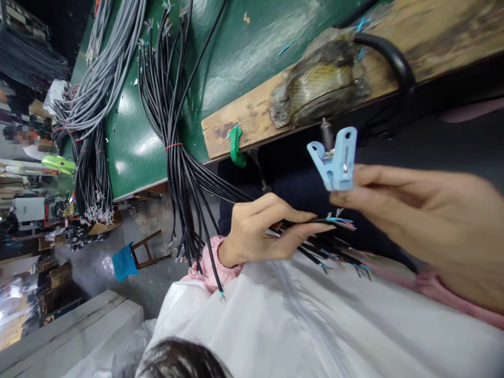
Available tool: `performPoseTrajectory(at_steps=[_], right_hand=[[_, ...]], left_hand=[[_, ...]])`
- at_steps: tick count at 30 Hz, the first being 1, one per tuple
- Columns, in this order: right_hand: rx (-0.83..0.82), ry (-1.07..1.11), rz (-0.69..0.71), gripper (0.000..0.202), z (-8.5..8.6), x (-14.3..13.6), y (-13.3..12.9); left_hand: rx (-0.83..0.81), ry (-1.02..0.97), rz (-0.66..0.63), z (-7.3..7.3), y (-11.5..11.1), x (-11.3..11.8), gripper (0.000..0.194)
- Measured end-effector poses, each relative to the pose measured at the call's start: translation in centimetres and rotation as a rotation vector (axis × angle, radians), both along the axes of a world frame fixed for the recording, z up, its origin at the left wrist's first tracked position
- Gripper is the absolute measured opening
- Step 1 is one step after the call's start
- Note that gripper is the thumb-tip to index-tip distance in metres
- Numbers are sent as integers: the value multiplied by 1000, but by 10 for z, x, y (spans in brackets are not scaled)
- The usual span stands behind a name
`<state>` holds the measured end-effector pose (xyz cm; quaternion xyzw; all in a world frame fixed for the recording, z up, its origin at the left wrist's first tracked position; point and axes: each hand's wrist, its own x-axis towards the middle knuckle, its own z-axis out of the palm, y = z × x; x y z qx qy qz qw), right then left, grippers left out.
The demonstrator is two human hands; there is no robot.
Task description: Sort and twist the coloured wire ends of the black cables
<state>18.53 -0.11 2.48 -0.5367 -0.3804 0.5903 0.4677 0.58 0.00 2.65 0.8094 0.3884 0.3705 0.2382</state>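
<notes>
My left hand is closed, thumb and fingers pinching a black cable near its end. Thin blue, red and white wires fan out from that end. More black cables with stripped ends lie beneath this hand, over my lap. To the right, my right hand is closed at the lower tip of a light blue plastic clip, its thumb and forefinger pinching there. The clip sits on a metal shaft below a taped, motor-like body. Whether a wire is between those fingertips is hidden.
A wooden board carries the taped body along the green table's edge, with a green hook. A tied black cable bundle hangs over the edge; grey cables lie beyond. A blue stool stands on the floor.
</notes>
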Motion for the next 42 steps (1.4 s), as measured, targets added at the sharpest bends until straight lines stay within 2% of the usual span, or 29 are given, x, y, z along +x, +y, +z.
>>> performPoseTrajectory(at_steps=[2,6,11,15,19,24,27,30,35,39,42], right_hand=[[-83,156,-36,66,1,-3,12],[-155,374,44,70,9,-14,37],[-181,441,5,67,7,-23,47],[-184,451,65,60,1,-21,47],[-213,452,6,54,-1,-23,48],[-214,443,-57,69,-13,-30,49],[-231,423,-50,71,-25,-26,46],[-258,394,-20,61,-30,-16,36],[-274,319,15,43,-20,-7,10],[-283,259,97,43,-13,-10,-1],[-264,207,173,47,-29,-11,-11]], left_hand=[[-36,-11,-1,-3,0,2,34],[-1,-96,77,1,4,8,34],[72,-142,199,16,11,19,40],[86,-121,222,22,13,25,44],[66,-108,214,24,14,27,44],[60,-126,194,25,15,28,40],[89,-181,156,22,14,25,34],[59,-156,115,14,9,19,33],[-83,100,50,-1,-2,8,33],[36,248,87,-7,-16,10,31],[71,265,39,-5,-39,12,46]])
